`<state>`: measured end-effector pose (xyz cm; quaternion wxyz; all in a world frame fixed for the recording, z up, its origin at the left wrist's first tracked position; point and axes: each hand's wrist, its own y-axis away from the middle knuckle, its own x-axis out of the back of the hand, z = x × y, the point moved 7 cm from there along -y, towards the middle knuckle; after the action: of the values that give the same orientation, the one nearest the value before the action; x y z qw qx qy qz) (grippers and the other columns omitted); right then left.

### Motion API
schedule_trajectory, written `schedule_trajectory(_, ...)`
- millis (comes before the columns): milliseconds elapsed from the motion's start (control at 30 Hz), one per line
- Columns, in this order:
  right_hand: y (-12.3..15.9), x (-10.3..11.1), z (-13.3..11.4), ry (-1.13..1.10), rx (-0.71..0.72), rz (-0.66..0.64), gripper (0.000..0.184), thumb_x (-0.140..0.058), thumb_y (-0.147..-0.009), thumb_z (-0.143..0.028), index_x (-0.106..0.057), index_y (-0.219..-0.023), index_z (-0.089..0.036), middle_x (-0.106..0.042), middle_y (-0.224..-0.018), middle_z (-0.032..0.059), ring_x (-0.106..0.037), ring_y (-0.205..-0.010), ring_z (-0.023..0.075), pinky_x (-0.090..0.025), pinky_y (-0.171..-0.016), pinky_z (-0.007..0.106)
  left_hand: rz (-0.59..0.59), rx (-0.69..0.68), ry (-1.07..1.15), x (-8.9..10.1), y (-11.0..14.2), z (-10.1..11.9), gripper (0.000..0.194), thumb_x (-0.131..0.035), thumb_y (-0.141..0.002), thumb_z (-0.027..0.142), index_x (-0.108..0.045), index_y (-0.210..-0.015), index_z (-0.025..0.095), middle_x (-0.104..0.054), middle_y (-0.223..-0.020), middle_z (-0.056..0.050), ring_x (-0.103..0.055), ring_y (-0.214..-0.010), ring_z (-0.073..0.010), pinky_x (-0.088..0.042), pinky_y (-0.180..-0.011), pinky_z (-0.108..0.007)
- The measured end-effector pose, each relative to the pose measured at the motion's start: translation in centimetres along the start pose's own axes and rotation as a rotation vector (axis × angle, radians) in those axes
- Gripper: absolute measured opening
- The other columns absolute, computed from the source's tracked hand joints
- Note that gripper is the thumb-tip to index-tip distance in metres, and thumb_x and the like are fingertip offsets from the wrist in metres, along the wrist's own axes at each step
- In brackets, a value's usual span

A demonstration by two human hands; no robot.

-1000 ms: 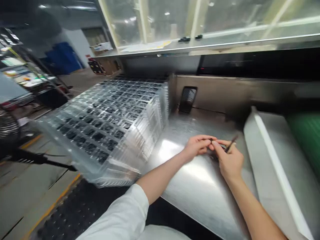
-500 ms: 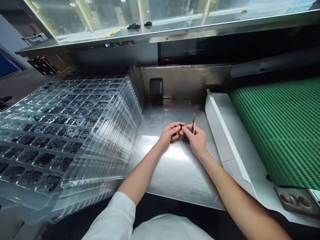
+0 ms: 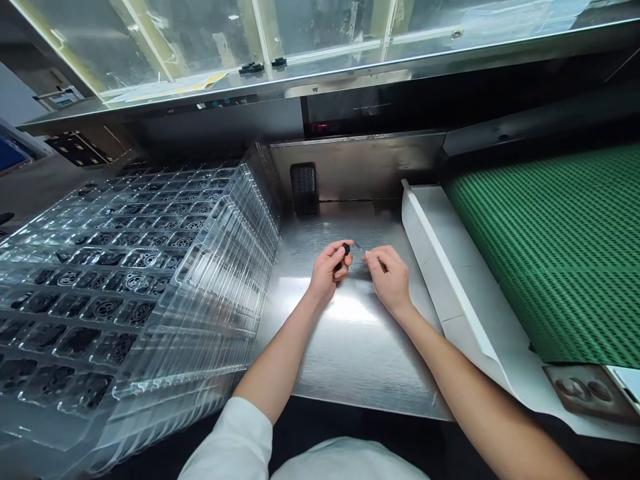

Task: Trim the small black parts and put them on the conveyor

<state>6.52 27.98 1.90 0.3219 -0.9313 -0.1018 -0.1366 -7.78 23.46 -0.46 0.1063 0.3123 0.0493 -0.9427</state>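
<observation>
My left hand (image 3: 327,270) pinches a small black plastic part (image 3: 346,249) between thumb and fingers, above the brushed steel table (image 3: 350,360). My right hand (image 3: 390,280) sits a short gap to the right of it, fingers curled around a slim craft knife (image 3: 383,265). Most of the knife is hidden in that hand, and only a thin tip shows (image 3: 357,245) toward the black part. To the left, a tall stack of clear plastic blister trays (image 3: 215,293) holds dark round-faced sockets in rows of cavities.
A green perforated conveyor belt (image 3: 545,253) runs along the right behind a white angled guard (image 3: 440,287). A brown socket piece (image 3: 587,393) lies at its lower right corner. A black vented box (image 3: 304,189) stands against the steel back wall, under a glass cover (image 3: 250,40).
The hands have drawn slightly apart, and the knife no longer stands upright in my right hand. The view has swung and steadied since the earliest frame, bringing the belt and trays fully into view.
</observation>
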Motion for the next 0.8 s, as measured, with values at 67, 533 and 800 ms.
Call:
schedule_trajectory(67,0.15,-0.25,0.48,0.059,-0.022,-0.013,0.046,-0.057,-0.104,-0.057,-0.067,-0.076,-0.022,-0.064,-0.086,0.0041,-0.061,-0.081,0.0206,-0.043,-0.074,0.035,-0.002,-0.006,0.021,-0.1,0.04,0.12,0.049,-0.085,-0.08,0.045,-0.068,-0.116,0.015,-0.056,-0.072,0.003,-0.027,-0.045,-0.0013,-0.014,-0.045,-0.02)
schedule_trajectory(533,0.46,-0.73,0.7,0.17,-0.021,-0.039,0.059,-0.051,-0.104,-0.071,-0.063,-0.073,-0.022,-0.062,-0.083,0.0015,-0.058,-0.072,0.0166,-0.038,-0.067,0.032,-0.005,0.011,0.065,-0.46,0.25,0.25,0.046,-0.084,-0.083,0.04,-0.069,-0.119,0.016,-0.055,-0.071,0.004,-0.027,-0.044,-0.001,-0.016,-0.044,-0.019)
schedule_trajectory(800,0.28,-0.42,0.97,0.23,-0.024,-0.018,0.062,-0.048,-0.104,-0.073,-0.063,-0.073,-0.022,-0.064,-0.084,0.0022,-0.059,-0.072,0.0167,-0.037,-0.066,0.032,-0.022,0.027,0.082,-0.62,0.32,0.31,0.043,-0.083,-0.084,0.037,-0.069,-0.117,0.015,-0.054,-0.072,0.004,-0.025,-0.044,-0.0006,-0.016,-0.044,-0.018)
